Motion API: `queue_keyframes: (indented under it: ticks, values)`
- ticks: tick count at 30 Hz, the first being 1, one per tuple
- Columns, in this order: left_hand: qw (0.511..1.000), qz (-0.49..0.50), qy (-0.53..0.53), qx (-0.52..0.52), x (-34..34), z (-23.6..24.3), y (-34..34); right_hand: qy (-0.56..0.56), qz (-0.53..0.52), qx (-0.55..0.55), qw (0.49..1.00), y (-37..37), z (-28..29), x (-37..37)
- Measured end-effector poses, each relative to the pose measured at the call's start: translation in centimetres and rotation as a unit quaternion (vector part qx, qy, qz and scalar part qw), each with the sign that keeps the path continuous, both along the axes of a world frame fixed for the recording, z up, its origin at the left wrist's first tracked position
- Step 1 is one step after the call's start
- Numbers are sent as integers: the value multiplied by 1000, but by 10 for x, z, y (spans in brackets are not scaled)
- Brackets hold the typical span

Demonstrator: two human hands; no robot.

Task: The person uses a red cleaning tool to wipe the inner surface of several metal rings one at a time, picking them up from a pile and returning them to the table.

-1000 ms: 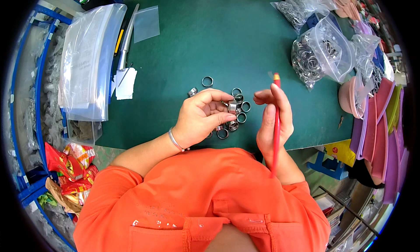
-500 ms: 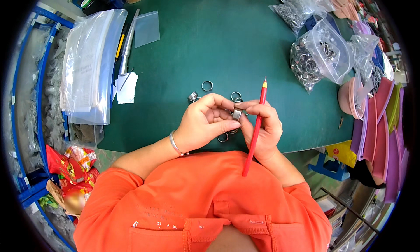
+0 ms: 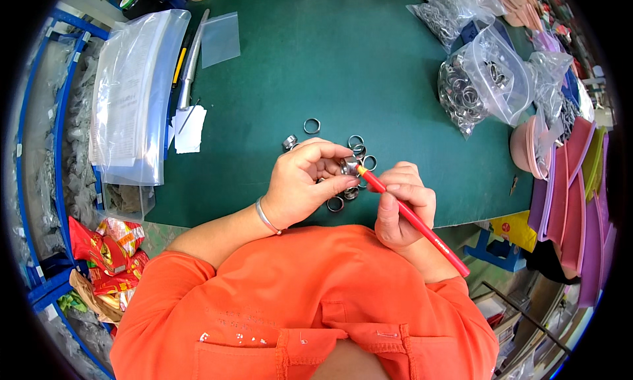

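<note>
My left hand [image 3: 298, 182] pinches a silver metal ring [image 3: 349, 165] between thumb and fingertips, just above a loose group of similar metal rings [image 3: 335, 203] on the green mat. My right hand [image 3: 401, 205] grips a long red pencil [image 3: 428, 235], which slants up and leftward so that its yellowish tip meets the held ring. One more ring [image 3: 312, 125] lies slightly apart, up from the group. A metal bangle circles my left wrist.
The green table [image 3: 297, 57] carries plastic sleeves with papers [image 3: 132, 96], tools [image 3: 186, 70] and white slips at left, and bags of rings [image 3: 468, 83], a pink tub [image 3: 527, 146] and coloured trays [image 3: 570, 208] at right. A blue rack [image 3: 59, 149] stands left.
The pencil has swung from upright to a slant, its tip coming down onto the ring. My right hand first moved leftward, then slightly back, and my left hand keeps hold of the ring.
</note>
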State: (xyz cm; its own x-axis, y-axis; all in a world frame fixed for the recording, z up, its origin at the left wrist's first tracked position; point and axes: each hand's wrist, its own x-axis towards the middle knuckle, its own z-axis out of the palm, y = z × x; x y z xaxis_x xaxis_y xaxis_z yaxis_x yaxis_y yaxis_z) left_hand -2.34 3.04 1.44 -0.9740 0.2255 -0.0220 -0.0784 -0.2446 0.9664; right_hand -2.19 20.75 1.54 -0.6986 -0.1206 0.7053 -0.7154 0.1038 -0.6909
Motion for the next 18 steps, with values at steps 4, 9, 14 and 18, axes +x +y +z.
queue_keyframes:
  ticks: [4, 9, 14, 18]
  values:
    - [998, -2, 42, -48, 0, -2, -2, -18, 11, 21, 1000, 2, -1, 1]
    - [995, -1, 66, -74, 0, -1, -4, -22, 1, 22, 1000, -2, 0, 1]
    - [992, 52, 78, -83, 2, -1, 0, -22, -1, 21, 1000, -4, 0, 1]
    - [989, 50, 89, -103, 3, -4, -1, -29, 17, 46, 998, -8, 1, 4]
